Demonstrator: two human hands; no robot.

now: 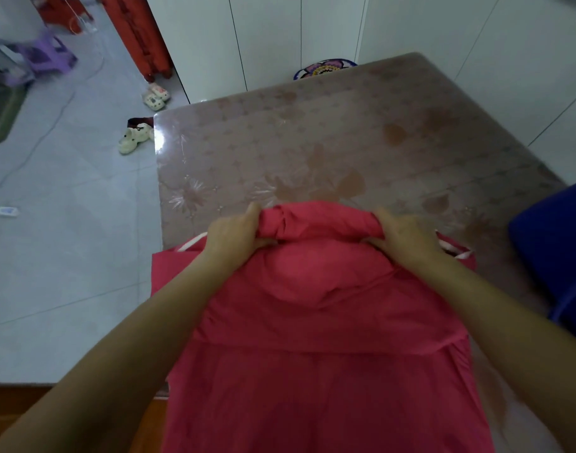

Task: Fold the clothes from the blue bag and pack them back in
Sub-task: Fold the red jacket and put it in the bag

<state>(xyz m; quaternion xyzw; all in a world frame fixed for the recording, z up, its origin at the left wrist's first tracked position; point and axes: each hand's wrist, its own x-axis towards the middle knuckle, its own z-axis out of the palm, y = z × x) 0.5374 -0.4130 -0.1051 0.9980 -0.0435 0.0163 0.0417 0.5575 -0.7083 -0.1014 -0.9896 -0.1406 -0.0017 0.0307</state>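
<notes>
While both hands work its top edge, the pink garment (316, 322) sprawls across the near end of the table (345, 132).
Beyond the fingertips the floral tabletop runs bare to its far edge; right of the right-hand fingers sits the blue bag (555, 253), apart from the cloth. The left hand (234, 237) and right hand (404, 238) each clench a rolled bunch of the fabric, fingers curled tight over it, and a pale drawstring (192, 242) peeks out just left of the left fingers.
</notes>
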